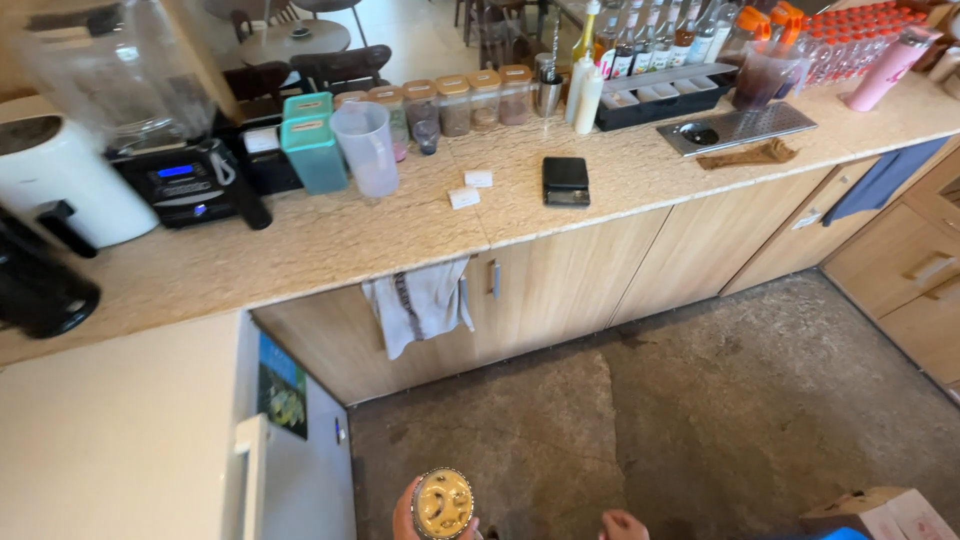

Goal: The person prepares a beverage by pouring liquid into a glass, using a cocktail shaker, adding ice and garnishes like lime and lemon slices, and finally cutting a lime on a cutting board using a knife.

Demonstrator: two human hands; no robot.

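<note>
Very little of the person shows, and all of it sits at the bottom edge of the head view. The left hand (402, 515) appears only as a rounded sliver of knuckles and curled fingers, bare, with no glove, ring or watch to be seen. The right hand (624, 525) is a smaller bare patch, just a few knuckles cut off by the frame. No sleeve, cuff or wrist shows on either side. The forearms and the rest of the body lie outside the picture, so clothing cannot be told.
</note>
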